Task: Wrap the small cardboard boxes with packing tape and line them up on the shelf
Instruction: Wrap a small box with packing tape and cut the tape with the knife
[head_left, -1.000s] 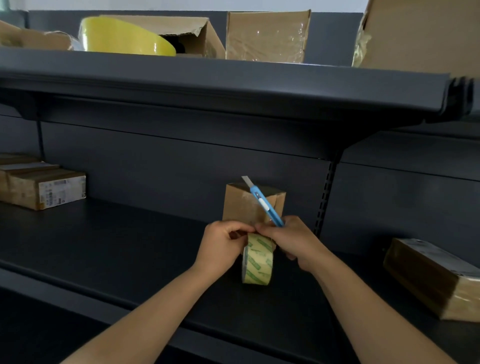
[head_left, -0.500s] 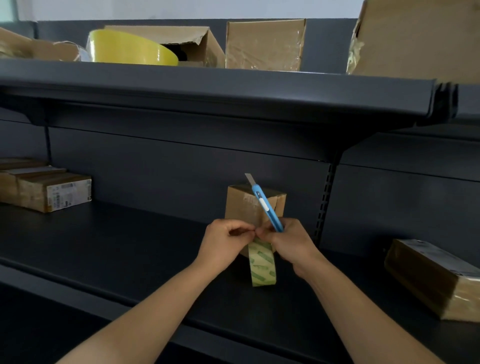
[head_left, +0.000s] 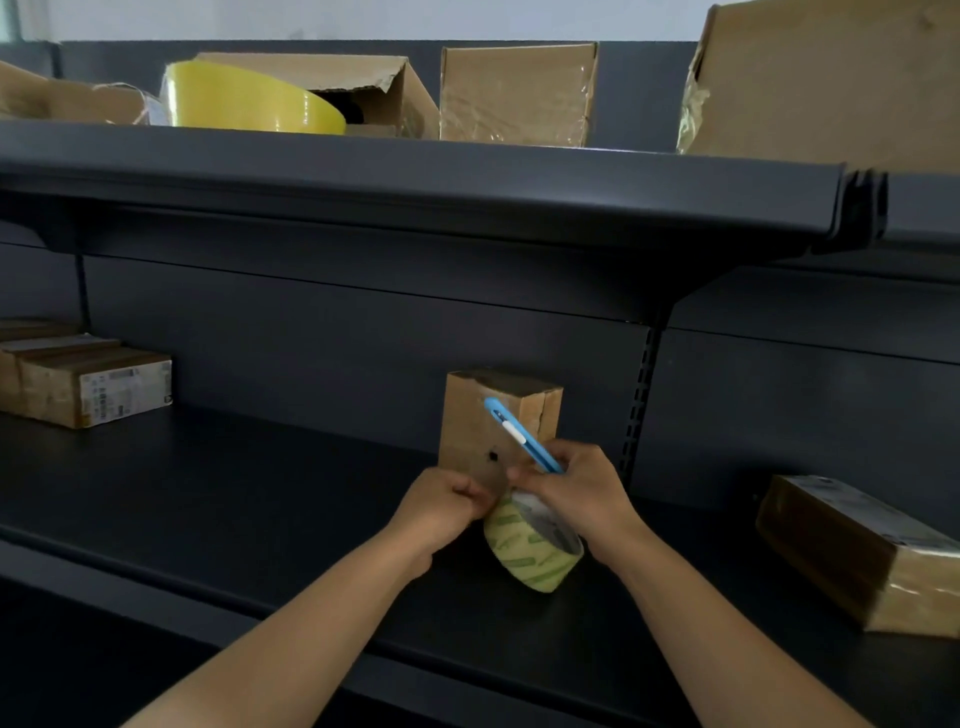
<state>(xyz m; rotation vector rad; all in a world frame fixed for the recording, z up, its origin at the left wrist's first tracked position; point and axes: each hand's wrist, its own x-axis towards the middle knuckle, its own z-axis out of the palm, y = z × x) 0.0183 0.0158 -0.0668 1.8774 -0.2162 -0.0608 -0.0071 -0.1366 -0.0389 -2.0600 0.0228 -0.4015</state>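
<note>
**Picking at the tape end, knife kept ready**

Head view: both hands meet low in front of the small box (head_left: 498, 421), which stands upright on the dark shelf (head_left: 234, 493), near the back panel. It is in easy reach, likely so that tape can go straight onto it.

The left hand (head_left: 447, 506) has its fingers curled tight, and its fingertips pinch at the top edge of the tape roll (head_left: 535, 551). This looks like a grip on the loose end of the tape, though the end itself is too small to make out.

The right hand (head_left: 576, 493) is curled round a blue knife (head_left: 519, 434), which points up and to the left across the face of the small box. The same hand also steadies the tape roll from the right side. Keeping the knife in this hand probably saves putting it down before each cut. No blade can be seen sticking out.

The tape roll hangs tilted between the two hands. Whether its lower edge touches the shelf cannot be told.

Further along the shelf, a wrapped box (head_left: 857, 551) lies on its side to the right. Stacked boxes (head_left: 88, 384) sit far to the left. Both are well apart from the work, so the line-up seems barely begun.

On the upper shelf (head_left: 415, 176) are a large yellow roll (head_left: 249, 101) and several cartons (head_left: 519, 93).
</note>
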